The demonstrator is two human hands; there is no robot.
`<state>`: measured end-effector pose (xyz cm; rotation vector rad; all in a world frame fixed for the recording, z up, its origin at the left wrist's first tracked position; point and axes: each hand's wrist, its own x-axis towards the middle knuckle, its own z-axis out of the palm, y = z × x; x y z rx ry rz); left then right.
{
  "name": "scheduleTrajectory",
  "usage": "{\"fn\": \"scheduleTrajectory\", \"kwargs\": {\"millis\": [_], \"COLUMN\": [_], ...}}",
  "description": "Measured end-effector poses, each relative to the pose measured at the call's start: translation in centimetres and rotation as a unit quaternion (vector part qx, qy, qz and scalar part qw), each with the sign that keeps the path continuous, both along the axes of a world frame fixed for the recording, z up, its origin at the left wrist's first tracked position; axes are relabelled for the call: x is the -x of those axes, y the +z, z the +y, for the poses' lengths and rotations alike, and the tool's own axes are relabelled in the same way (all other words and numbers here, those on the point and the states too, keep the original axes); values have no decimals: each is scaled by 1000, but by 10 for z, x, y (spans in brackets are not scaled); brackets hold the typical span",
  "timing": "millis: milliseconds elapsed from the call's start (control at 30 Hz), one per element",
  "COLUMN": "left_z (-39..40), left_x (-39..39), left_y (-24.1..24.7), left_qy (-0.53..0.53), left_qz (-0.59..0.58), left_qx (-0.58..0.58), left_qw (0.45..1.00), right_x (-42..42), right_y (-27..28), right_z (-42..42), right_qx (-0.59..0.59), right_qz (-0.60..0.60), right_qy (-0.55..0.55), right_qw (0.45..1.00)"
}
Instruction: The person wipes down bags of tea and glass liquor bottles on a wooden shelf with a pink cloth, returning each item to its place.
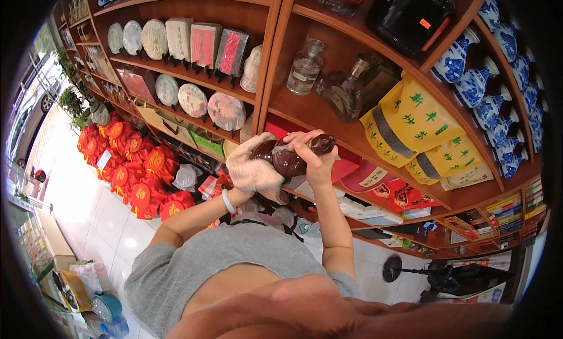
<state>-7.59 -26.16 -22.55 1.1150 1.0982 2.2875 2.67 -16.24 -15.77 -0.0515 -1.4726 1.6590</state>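
Note:
A dark reddish-brown glossy bottle lies tilted between my hands in front of the wooden shelves. My right hand grips it near its upper right end, fingers wrapped around the narrower part. A pale pink cloth covers most of my left hand and wraps the bottle's left end; the fingers under it are hidden. A light bangle circles my left wrist. Behind the bottle, red boxes stand on a lower shelf.
The wooden shelf unit holds a clear glass decanter, yellow packages, round wrapped discs and blue-and-white porcelain bottles. Several red cloth-wrapped bundles stand at left. A black fan is at lower right.

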Motion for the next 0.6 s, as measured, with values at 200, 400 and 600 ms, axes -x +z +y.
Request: {"fn": "scheduleTrajectory", "kwargs": {"millis": [200, 400, 600], "left_z": [8, 28, 12], "left_x": [-10, 21, 0], "left_y": [-5, -39, -16], "left_qy": [-125, -371, -606], "left_qz": [-205, -458, -425], "left_qx": [-17, 144, 135], "left_qw": [971, 795, 659], "right_x": [-4, -17, -15], "right_y": [-2, 7, -3], "right_z": [-2, 6, 35], "right_qx": [-11, -6, 54], "right_qz": [35, 4, -4], "right_qy": [-39, 20, 149], "right_qw": [999, 1000, 987]}}
